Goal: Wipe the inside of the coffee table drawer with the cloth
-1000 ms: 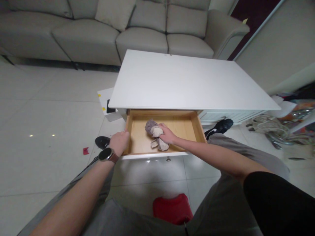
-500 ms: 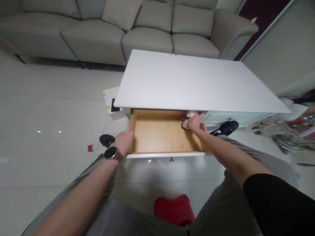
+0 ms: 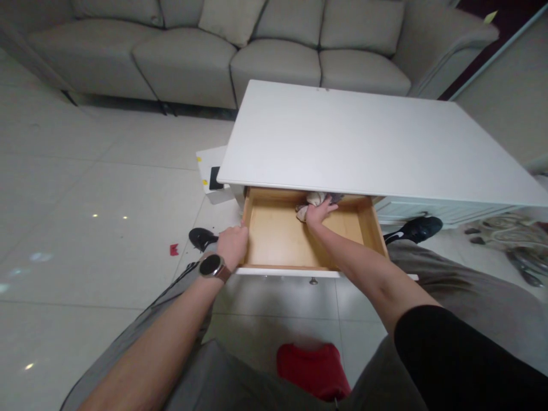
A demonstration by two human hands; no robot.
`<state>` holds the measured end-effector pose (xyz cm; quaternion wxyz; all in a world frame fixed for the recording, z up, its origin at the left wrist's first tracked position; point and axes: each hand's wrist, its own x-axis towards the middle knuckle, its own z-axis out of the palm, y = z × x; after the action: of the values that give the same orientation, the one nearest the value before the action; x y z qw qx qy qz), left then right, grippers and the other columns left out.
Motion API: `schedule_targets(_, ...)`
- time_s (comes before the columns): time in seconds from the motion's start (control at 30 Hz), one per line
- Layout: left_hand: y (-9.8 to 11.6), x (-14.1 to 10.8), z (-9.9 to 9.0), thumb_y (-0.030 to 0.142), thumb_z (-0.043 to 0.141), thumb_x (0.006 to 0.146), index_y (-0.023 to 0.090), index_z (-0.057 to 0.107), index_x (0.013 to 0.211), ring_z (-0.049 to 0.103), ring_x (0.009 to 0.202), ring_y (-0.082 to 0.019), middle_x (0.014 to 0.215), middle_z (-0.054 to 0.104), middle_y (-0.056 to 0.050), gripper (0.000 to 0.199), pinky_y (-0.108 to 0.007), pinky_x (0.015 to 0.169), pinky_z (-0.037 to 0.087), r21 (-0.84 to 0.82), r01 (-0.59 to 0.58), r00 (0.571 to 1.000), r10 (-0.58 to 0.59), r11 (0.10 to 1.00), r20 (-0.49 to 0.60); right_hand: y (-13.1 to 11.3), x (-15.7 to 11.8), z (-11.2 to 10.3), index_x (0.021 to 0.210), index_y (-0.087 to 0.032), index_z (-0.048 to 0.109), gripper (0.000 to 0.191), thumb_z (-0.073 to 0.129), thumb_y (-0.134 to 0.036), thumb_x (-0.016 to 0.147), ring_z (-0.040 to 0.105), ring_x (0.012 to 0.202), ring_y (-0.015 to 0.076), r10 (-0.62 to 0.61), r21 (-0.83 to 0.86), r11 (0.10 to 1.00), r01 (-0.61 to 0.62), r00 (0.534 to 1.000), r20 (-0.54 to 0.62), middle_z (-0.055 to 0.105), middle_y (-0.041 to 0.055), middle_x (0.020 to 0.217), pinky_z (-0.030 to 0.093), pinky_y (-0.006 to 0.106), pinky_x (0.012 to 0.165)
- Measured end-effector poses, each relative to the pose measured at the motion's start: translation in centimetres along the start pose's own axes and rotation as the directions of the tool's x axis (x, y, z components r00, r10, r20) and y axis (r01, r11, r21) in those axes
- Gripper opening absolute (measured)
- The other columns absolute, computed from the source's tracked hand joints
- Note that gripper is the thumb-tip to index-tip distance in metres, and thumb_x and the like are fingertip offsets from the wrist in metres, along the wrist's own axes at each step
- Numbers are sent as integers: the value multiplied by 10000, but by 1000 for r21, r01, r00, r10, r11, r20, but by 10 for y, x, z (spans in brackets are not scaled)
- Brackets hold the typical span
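A wooden drawer (image 3: 274, 237) is pulled out from under the white tabletop (image 3: 363, 142). My left hand (image 3: 232, 245), with a watch on its wrist, grips the drawer's left side wall near the front. Inside the drawer, toward the back, my right hand (image 3: 320, 211) presses a crumpled whitish and grey cloth (image 3: 315, 198) against the wood. The fingers of that hand curve over the cloth, and part of it sticks out to the left. A round knob (image 3: 314, 281) sits on the drawer's white front.
Behind the table stands a grey sofa (image 3: 274, 68). A white box (image 3: 220, 196) is on the floor left of the table. A red object (image 3: 312, 368) lies between my legs, a red scrap (image 3: 173, 249) at left, and coiled items (image 3: 509, 234) at right.
My right hand has moved left along the back of the drawer with the cloth. My left hand keeps its grip on the side wall. The whole view has shifted slightly.
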<state>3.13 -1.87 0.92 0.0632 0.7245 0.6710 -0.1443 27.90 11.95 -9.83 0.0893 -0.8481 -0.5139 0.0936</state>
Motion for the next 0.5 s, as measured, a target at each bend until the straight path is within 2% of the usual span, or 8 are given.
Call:
schedule_targets(0.1,-1,1,2,41,325,947,14,483,1468,715,981,-275,977,721,-216,545,-346,784,544,12,-8,1000,8,1000,-4,-45,-26,17,1644,-156,95,851,467,-274,888,500,1274,391,-129,-40,990,138,977,170,324,239,1415,393,483,1064)
schedule_targets(0.2,-2,3,4,41,300,950,12,475,1477,716,984,-286,977,719,-216,556,-349,771,543,32,-16,1000,16,999,4,-84,-44,34,1643,-183,42,869,442,-256,875,428,1329,417,-186,64,982,176,957,224,288,236,1398,300,540,1116)
schedule_targets(0.27,-2,3,4,41,298,949,10,470,1483,717,983,-295,988,720,-221,561,-359,766,544,38,-21,1000,20,999,3,-100,-47,44,1641,-222,29,887,451,-228,860,426,1311,434,-235,196,961,194,947,219,294,228,1369,266,586,1112)
schedule_targets(0.33,-2,2,3,46,300,951,13,474,1482,718,981,-295,986,721,-222,559,-360,767,545,37,-13,1000,14,999,-3,-102,-42,51,1631,-267,99,893,497,-197,835,473,1240,432,-304,343,907,243,943,136,330,207,1323,289,610,1079)
schedule_targets(0.4,-1,2,1,51,309,950,19,486,1473,719,980,-290,978,722,-220,553,-354,773,545,30,1,1000,0,1000,-6,-91,-30,52,1611,-276,198,880,545,-179,807,521,1155,414,-334,392,871,296,942,30,368,198,1292,336,608,1039)
schedule_targets(0.43,-1,2,1,53,313,948,20,489,1470,720,979,-289,973,722,-219,552,-354,775,546,26,5,1000,-5,1000,-7,-80,-22,49,1601,-269,236,865,558,-184,804,538,1120,403,-323,342,890,302,947,3,386,199,1287,364,597,1017)
schedule_targets(0.5,-1,1,0,50,323,941,21,489,1471,720,978,-289,969,723,-218,556,-354,777,547,20,3,1000,-3,1000,-8,-52,-2,38,1589,-232,295,816,560,-214,818,562,1073,398,-269,135,955,265,963,8,424,219,1291,417,566,966)
